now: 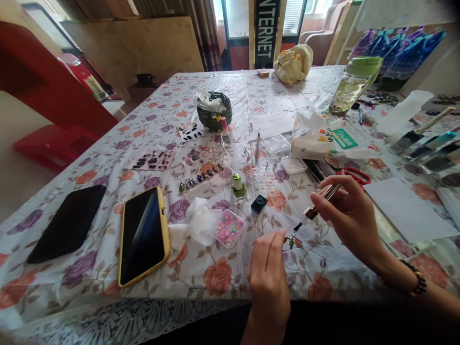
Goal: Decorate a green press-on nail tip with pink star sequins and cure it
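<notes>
My right hand (350, 218) pinches the cap of a nail polish brush (321, 202), its dark bristles tilted down to the left. Just below the bristle tip is a small green piece (292, 241), its exact kind too small to make out. My left hand (269, 268) has its fingers pressed together at a thin dark stem that seems to carry this piece. Ahead of the left hand sits a small dark square bottle (258, 204). A green polish bottle (239, 188) with a pale cap stands further left, near a clear box of pink flower pieces (229, 228).
A yellow-cased phone (143, 237) and a black phone (68, 223) lie at left. Painted nail tips (201, 177) are in a row mid-table. Behind are a wicker basket (214, 117), a tissue pack (311, 136) and a green-lidded jug (354, 86). Red-handled scissors (355, 175) lie beyond my right hand.
</notes>
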`<state>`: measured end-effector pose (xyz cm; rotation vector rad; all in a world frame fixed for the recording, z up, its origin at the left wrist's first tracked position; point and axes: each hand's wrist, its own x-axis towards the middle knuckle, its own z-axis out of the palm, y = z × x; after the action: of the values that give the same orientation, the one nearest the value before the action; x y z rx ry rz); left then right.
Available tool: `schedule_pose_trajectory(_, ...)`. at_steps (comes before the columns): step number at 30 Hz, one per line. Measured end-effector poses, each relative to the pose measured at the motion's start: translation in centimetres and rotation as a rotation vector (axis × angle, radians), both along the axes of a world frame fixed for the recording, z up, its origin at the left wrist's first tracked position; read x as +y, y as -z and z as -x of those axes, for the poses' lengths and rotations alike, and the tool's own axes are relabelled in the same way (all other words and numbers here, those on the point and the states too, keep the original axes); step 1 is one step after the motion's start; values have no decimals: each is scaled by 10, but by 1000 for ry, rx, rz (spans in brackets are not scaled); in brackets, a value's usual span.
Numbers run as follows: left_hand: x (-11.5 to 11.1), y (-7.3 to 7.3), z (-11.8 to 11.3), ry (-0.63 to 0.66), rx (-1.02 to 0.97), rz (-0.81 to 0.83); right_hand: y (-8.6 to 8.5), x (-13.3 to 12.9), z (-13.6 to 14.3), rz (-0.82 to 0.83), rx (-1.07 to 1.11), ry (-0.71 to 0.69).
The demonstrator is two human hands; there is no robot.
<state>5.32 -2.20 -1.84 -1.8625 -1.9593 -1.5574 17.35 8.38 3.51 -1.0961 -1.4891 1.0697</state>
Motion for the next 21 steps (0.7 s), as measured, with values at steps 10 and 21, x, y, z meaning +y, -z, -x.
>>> schedule_pose_trajectory(10, 2, -3, 0, -2, -3, -5, -3, -12, 6, -37, 2, -109)
schedule_pose_trajectory(21, 2, -3, 0, -8, 10, -12, 0, -2, 0, -14, -52, 21)
